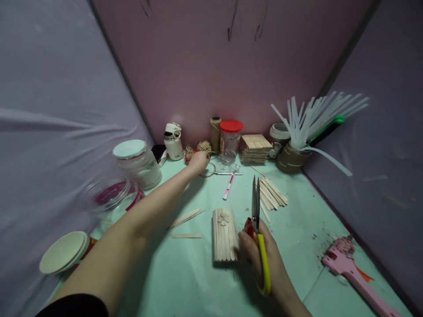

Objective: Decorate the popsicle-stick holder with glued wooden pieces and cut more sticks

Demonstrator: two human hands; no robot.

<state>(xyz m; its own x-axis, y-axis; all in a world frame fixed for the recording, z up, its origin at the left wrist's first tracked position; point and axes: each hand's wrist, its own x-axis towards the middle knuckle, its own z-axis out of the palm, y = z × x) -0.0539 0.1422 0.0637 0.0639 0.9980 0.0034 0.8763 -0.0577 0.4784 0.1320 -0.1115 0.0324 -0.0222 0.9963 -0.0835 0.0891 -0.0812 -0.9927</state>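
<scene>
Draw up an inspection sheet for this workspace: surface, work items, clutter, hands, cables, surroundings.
Surface: green tabletop, with dark specks near a pink tool.
Work items: wooden-stick piece with a flower on it, lying in front; scissors, blades up; reddish string at the back.
Clutter: loose wooden sticks, pink-handled cutter, stacked bowls, red-lidded jar.
Hands: left hand at the reddish string, its grip unclear; right hand holds the scissors beside the wooden-stick piece.
Cables: nothing seen for certain.
Surroundings: pinkish back wall; greyish sheeting at both sides.
</scene>
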